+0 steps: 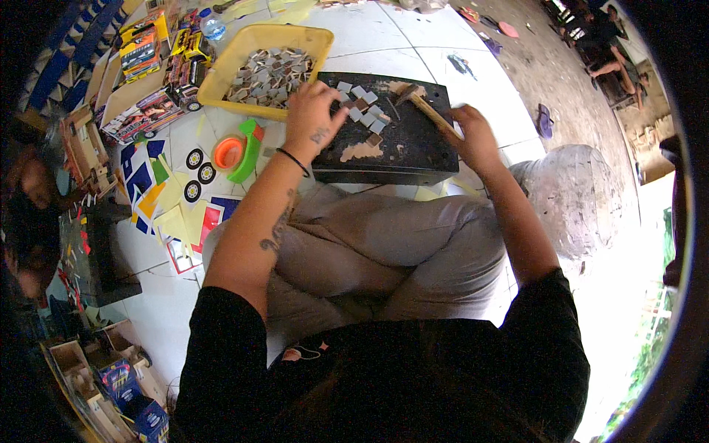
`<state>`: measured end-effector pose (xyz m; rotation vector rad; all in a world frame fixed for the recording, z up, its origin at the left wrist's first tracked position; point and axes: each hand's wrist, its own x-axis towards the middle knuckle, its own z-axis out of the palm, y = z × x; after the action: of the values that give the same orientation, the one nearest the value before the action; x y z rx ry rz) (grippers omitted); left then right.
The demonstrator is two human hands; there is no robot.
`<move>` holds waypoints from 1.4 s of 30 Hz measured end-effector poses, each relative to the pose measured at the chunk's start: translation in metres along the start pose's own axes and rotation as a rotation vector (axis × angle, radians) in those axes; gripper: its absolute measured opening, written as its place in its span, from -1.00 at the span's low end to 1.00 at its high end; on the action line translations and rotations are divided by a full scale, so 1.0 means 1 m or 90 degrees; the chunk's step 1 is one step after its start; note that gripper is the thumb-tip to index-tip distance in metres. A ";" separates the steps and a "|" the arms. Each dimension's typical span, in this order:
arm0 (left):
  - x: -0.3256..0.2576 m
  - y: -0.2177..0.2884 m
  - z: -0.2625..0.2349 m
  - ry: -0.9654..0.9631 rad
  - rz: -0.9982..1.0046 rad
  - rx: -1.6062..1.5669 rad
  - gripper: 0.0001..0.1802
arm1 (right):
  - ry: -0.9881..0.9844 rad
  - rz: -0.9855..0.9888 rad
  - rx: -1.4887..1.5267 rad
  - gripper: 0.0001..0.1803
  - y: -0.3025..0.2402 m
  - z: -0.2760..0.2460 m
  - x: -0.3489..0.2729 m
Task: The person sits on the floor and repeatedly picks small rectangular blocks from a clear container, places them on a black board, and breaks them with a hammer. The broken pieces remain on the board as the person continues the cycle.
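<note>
My left hand [313,117] is over the left edge of a black box [413,151], its thumb apart from its bent fingers and nothing visible between them. Beside it, several small square grey-faced wooden pieces [360,105] lie loosely grouped on the box. My right hand [476,136] is at the box's right edge, fingers around the handle end of a hammer [430,112] with a wooden handle. The hammer's head rests on the box top. A yellow plastic basin [210,92], filled with many similar pieces [269,74], stands just beyond my left hand.
On the left are an orange round container [230,152], a green curved holder [247,156], black toy wheels [206,173] and coloured sheets [151,181]. Toy trucks [144,55] and a water bottle [212,26] stand farther back. A stained sack-like bundle [572,196] is at my right.
</note>
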<state>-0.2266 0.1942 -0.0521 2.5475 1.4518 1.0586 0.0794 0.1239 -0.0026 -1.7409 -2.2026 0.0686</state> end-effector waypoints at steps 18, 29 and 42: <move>-0.034 0.036 0.004 -0.023 -0.170 -0.354 -0.79 | -0.125 0.011 -0.139 -0.78 -0.048 0.049 0.067; -0.051 0.040 0.018 0.014 -0.112 -0.273 -0.79 | 0.042 0.126 0.532 -0.85 -0.053 0.089 0.043; -0.048 0.039 0.015 0.032 -0.113 -0.283 -0.85 | -0.033 0.251 0.420 -0.79 -0.058 0.070 0.038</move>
<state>-0.2048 0.1399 -0.0770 2.0614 1.2501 1.2553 -0.0022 0.1574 -0.0465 -1.7328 -1.5598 0.8351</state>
